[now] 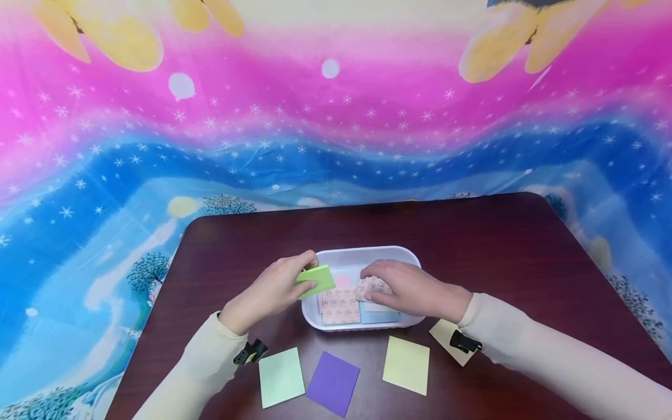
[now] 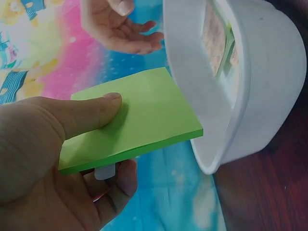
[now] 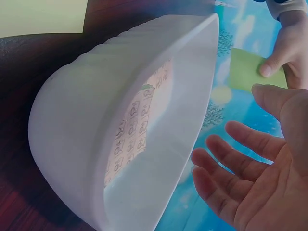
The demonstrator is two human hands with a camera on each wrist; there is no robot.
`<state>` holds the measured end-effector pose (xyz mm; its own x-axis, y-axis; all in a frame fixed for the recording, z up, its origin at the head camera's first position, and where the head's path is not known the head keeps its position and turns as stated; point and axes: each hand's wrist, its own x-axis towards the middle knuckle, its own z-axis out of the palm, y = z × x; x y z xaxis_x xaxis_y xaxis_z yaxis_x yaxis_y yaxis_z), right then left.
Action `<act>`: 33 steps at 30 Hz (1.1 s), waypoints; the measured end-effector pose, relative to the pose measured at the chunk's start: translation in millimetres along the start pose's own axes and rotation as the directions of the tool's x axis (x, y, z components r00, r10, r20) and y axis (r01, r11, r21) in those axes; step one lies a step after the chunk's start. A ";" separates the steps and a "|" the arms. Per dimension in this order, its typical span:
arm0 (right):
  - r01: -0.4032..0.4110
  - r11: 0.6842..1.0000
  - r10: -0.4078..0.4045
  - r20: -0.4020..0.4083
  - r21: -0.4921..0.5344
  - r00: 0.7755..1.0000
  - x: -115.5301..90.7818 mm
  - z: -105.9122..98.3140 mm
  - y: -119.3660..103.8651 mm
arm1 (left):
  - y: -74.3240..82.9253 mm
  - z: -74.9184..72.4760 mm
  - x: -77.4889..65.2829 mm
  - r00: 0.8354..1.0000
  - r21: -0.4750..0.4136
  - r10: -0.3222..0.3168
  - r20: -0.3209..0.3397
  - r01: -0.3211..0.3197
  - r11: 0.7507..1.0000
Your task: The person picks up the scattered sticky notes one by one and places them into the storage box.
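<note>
Green notepad (image 2: 154, 113) in left hand (image 1: 270, 289), between thumb (image 2: 91, 114) and fingers (image 2: 127, 177).

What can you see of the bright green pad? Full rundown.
The bright green pad is a flat, straight-edged block with a plain face, apparently stacked paper. The left hand pinches it, thumb on the face, other fingers behind. It is held tilted, over the left end of the white tub in the head view. The right hand is not touching it. A pale tab shows beneath; whether it belongs to the pad is unclear.
</note>
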<state>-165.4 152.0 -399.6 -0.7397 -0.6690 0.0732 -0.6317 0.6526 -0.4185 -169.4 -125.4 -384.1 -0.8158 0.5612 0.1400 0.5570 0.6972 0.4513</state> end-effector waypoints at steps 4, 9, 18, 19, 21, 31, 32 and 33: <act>0.001 1.000 -0.001 0.003 0.008 1.000 0.2 -0.5 1.3 | 5.1 6.5 8.7 0.998 0.022 -0.003 0.070 0.001 1.000; -0.005 1.000 0.005 0.002 0.005 1.000 0.3 -1.9 1.5 | 11.4 13.8 18.5 0.989 0.025 0.015 0.150 -0.019 1.000; 0.006 1.000 -0.006 -0.003 -0.003 1.000 -0.9 -0.8 4.3 | 11.6 33.0 26.5 0.970 0.036 0.010 0.245 -0.020 0.999; 0.006 1.000 -0.006 -0.004 -0.007 1.000 -1.0 -0.5 4.5 | 11.6 34.2 26.8 0.967 0.040 0.009 0.253 -0.019 0.999; 0.005 1.000 -0.005 -0.005 -0.017 1.000 -1.1 0.1 4.6 | 11.6 36.4 28.0 0.965 0.042 0.014 0.263 -0.026 0.999; 0.021 0.999 -0.022 -0.004 -0.028 1.000 0.2 1.3 3.1 | 14.1 50.4 34.9 0.935 0.084 0.015 0.355 -0.047 0.995; 0.020 0.999 -0.020 -0.004 -0.028 1.000 0.4 1.3 3.0 | 14.6 51.4 34.9 0.933 0.089 0.014 0.361 -0.049 0.995; 0.020 0.999 -0.020 -0.004 -0.027 1.000 0.6 1.3 2.8 | 14.9 52.2 34.9 0.931 0.093 0.015 0.365 -0.052 0.994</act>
<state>-167.3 153.0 -401.8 -0.7276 -0.6808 0.0849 -0.6523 0.6482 -0.3928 -181.4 -72.1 -418.5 -0.6943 0.6956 -0.1845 0.6110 0.7052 0.3597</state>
